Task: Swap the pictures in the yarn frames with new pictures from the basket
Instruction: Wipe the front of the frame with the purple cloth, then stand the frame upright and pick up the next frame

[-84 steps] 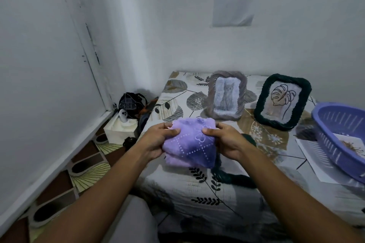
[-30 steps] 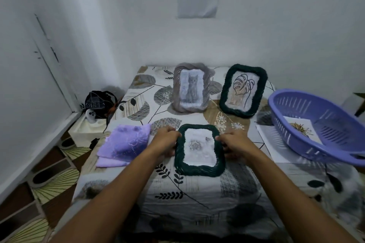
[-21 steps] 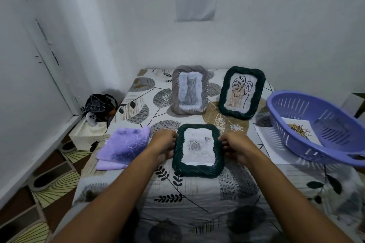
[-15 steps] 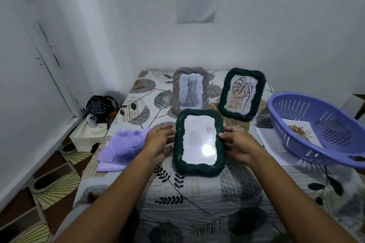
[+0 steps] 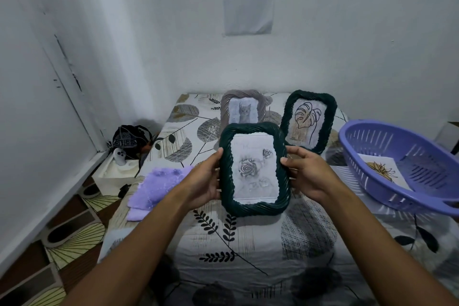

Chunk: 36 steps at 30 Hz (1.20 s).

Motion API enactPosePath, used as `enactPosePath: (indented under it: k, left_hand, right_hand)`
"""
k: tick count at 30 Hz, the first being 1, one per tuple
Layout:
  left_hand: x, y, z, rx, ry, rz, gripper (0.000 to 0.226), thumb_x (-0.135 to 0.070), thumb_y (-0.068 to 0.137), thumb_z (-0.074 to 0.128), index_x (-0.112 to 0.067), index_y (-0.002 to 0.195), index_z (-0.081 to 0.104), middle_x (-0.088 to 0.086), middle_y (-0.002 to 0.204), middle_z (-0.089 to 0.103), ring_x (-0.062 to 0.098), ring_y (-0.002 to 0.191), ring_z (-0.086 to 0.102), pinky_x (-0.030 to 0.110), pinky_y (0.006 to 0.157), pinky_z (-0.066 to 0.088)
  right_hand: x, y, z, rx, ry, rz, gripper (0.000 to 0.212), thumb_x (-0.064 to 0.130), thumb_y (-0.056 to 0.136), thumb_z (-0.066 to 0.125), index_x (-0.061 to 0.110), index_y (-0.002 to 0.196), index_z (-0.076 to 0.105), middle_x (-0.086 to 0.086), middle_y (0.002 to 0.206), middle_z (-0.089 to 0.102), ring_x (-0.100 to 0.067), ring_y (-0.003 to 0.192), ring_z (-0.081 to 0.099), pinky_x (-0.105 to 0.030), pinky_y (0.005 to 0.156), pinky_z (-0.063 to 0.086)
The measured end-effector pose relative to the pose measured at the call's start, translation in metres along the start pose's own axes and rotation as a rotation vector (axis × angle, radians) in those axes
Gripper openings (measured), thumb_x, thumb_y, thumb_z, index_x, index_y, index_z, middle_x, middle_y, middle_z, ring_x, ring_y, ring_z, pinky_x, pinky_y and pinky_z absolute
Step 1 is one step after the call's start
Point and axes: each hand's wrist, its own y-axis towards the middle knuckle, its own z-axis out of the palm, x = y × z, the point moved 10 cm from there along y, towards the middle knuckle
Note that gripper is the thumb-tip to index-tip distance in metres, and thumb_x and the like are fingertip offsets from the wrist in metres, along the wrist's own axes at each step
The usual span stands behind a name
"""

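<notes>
- hands: left hand (image 5: 205,182) and right hand (image 5: 306,174) grip the side edges of a dark green yarn frame (image 5: 254,169), fingers curled round it, held upright above the bed (image 5: 248,243)
- frame shows a grey rose picture (image 5: 254,169)
- grey cat frame (image 5: 243,107) and green leaf frame (image 5: 309,120) stand behind
- purple basket (image 5: 407,166) at right holds a picture (image 5: 381,170)
- purple cloth (image 5: 156,187) lies left

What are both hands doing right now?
Left hand: grips the left edge of the dark green rose frame.
Right hand: grips the frame's right edge.
</notes>
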Motion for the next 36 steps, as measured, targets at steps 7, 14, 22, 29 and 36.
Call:
enactPosePath:
  k: [7,14,22,29,36]
  left_hand:
    - [-0.014,-0.007,-0.003,0.101,-0.197,0.012,0.055,-0.053,0.097,0.032,-0.016,0.132,0.054,0.012,0.128,0.062,0.031,0.119,0.057,0.052,0.104,0.04]
    - [-0.051,-0.006,-0.067,-0.038,-0.333,0.176,0.042,-0.041,0.1,0.039,-0.009,0.106,0.065,0.019,0.098,0.072,0.03,0.083,0.072,0.043,0.071,0.06]
    - [-0.106,0.019,-0.154,-0.172,-0.268,0.308,0.05,-0.047,0.098,0.039,-0.012,0.13,0.056,0.014,0.123,0.064,0.03,0.112,0.062,0.045,0.082,0.053]
    - [-0.107,0.065,-0.196,-0.229,-0.255,0.337,0.049,-0.047,0.099,0.036,-0.015,0.132,0.055,0.011,0.125,0.064,0.027,0.114,0.061,0.042,0.083,0.054]
    - [-0.11,0.093,-0.212,-0.238,-0.295,0.379,0.047,-0.044,0.099,0.037,-0.014,0.13,0.056,0.012,0.122,0.066,0.026,0.108,0.065,0.038,0.075,0.058]
  right_hand:
    - [0.006,0.009,0.025,0.079,-0.014,-0.017,0.028,-0.007,0.088,0.053,0.008,0.111,0.061,-0.011,0.086,0.065,-0.024,0.073,0.058,-0.035,0.062,0.048]
    - [0.006,0.038,0.087,0.143,-0.033,-0.002,0.029,-0.006,0.088,0.055,0.011,0.11,0.063,-0.009,0.084,0.069,-0.022,0.071,0.062,-0.031,0.058,0.049]
    - [-0.011,0.093,0.158,0.128,-0.114,-0.002,0.022,0.023,0.099,0.047,0.015,0.107,0.065,-0.005,0.096,0.068,-0.021,0.086,0.062,-0.037,0.081,0.05]
    - [-0.053,0.136,0.182,0.132,-0.035,0.079,0.047,0.043,0.102,0.032,0.013,0.13,0.054,0.0,0.125,0.057,-0.019,0.108,0.053,-0.035,0.095,0.038]
    - [-0.065,0.161,0.19,0.145,-0.02,0.036,0.056,0.046,0.102,0.026,0.011,0.139,0.046,-0.006,0.142,0.049,-0.02,0.129,0.046,-0.033,0.103,0.035]
